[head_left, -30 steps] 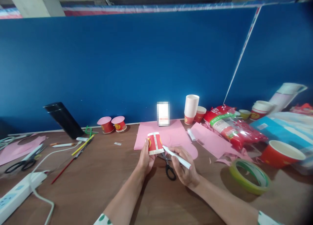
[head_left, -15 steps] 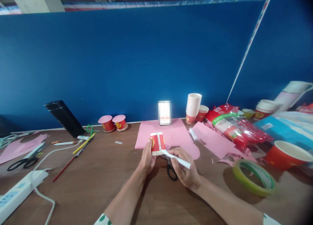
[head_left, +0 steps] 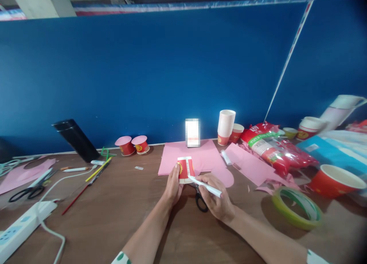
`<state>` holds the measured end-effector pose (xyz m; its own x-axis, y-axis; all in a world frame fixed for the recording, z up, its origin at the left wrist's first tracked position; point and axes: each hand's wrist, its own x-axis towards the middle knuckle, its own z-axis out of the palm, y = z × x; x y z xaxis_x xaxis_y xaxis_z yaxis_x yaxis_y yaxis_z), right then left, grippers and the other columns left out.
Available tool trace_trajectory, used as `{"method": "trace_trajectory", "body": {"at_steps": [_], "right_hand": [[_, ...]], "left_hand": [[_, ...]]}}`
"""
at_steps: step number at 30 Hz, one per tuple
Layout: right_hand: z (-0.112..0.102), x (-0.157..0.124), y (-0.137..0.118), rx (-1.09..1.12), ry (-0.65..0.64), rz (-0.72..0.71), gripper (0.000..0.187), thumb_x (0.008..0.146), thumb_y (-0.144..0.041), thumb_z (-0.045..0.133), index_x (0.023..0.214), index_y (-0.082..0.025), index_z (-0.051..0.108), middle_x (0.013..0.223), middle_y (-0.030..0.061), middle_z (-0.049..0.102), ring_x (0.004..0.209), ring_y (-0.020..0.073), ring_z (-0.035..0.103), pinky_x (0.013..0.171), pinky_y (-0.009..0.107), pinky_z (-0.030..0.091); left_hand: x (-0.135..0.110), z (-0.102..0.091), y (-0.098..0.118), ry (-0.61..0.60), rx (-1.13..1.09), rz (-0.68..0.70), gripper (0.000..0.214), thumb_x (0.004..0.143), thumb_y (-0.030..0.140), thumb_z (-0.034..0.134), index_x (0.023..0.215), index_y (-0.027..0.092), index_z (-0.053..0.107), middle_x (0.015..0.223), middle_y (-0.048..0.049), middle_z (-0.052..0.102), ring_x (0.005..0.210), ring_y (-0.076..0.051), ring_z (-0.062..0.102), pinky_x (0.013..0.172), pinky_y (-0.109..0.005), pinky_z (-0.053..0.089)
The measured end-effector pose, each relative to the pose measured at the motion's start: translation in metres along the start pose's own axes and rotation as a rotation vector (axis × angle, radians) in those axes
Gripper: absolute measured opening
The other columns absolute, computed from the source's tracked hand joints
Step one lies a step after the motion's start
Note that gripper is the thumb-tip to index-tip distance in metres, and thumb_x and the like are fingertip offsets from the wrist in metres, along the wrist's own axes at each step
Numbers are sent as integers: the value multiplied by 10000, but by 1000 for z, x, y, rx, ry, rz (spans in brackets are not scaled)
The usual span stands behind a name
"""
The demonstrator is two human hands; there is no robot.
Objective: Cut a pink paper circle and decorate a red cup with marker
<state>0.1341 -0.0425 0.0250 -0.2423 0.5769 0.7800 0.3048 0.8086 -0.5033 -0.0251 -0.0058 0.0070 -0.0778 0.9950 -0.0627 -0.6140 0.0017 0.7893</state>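
My left hand (head_left: 172, 187) is closed round a small red paper cup (head_left: 185, 168) held upside down, white base up, over the pink paper sheet (head_left: 206, 155). A white pen (head_left: 205, 186) sits pinched in my right hand (head_left: 216, 201), its tip touching the cup's lower right side. Black scissors (head_left: 200, 199) lie on the wooden table under and between my hands.
Two upturned red cups (head_left: 132, 145) with pink tops stand at the back left by a black box (head_left: 76, 140). Stacked cups (head_left: 226, 127), a red packet (head_left: 272, 147), a red bowl (head_left: 332, 180) and a green tape roll (head_left: 296, 206) lie right. A power strip (head_left: 20, 227) and scissors (head_left: 27, 189) lie left.
The pen tip has moved in from beside the cup to touch its side. The cup has shifted slightly right and down toward the paper.
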Motion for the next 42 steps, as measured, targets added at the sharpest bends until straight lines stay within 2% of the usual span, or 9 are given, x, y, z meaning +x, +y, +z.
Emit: {"method": "trace_trajectory", "body": {"at_steps": [12,19,29,37,42], "right_hand": [[1,0,0,37,-34,6,195,935,-182,479,1076,-195,613,935,84,694,859,217,656,778,354,547],[0,3,-2,12,39,93,186,967,-227,454,1016,-198,630,882,76,687,823,215,654,752,337,548],[1,1,0,20,-5,43,178,965,-211,443,1031,-200,609,884,72,679,813,216,643,733,351,526],[0,0,-1,36,21,110,182,973,-234,446,1014,-200,621,877,64,680,816,209,643,733,333,520],[0,0,-1,32,-11,116,193,973,-244,442,1001,-197,627,871,62,677,812,208,641,739,333,510]], "left_hand": [[1,2,0,27,-18,12,365,708,485,762,825,161,640,809,-26,687,716,-162,622,756,-314,480],[1,1,0,-13,-16,29,394,738,507,732,903,156,660,845,-41,696,786,-186,645,813,-334,490],[1,0,-1,-3,2,20,373,748,507,718,892,168,660,888,-62,712,782,-203,652,832,-361,506],[2,-2,-2,3,-10,15,340,784,490,694,902,173,661,907,-75,707,800,-206,645,824,-356,504],[1,0,-1,-6,-14,14,316,783,472,698,892,177,664,889,-66,708,790,-213,646,807,-358,502]]}}
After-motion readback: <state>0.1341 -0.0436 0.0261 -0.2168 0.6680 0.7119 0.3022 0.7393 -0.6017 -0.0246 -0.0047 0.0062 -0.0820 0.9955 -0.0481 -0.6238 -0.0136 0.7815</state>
